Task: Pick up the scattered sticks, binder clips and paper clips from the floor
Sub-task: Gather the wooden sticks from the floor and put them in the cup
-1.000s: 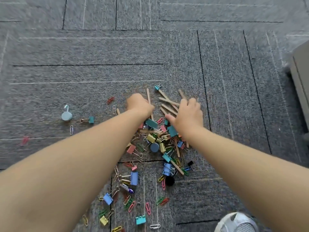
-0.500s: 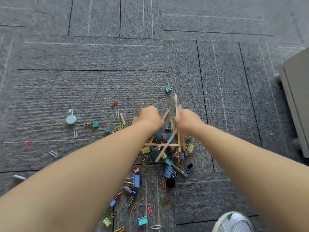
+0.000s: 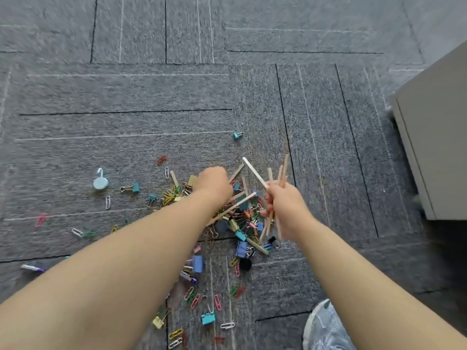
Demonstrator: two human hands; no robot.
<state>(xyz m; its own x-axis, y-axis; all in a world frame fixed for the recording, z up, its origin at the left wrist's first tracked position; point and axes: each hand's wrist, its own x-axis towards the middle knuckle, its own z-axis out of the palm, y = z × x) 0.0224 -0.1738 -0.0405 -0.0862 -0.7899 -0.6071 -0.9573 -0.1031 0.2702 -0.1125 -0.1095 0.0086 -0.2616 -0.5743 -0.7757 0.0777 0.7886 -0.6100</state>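
Now, right hand [image 3: 285, 210] sits right of centre, its grip closed round a bunch of sticks [image 3: 279, 174] that fan upward, clear of the floor [image 3: 126, 97]; left hand [image 3: 213, 184] curled, knuckles up, over the heap of binder clips [image 3: 241, 248] at mid frame; whether that grip holds anything, cannot tell; one stick [image 3: 236, 204] slants just below it; paper clips [image 3: 216, 302] strewn toward the lower edge; pale blue hook [image 3: 100, 182] lies apart at left; shoe [image 3: 326, 329] lower right.

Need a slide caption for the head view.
Right hand grips a bundle of sticks; left hand at the clip pile on carpet.
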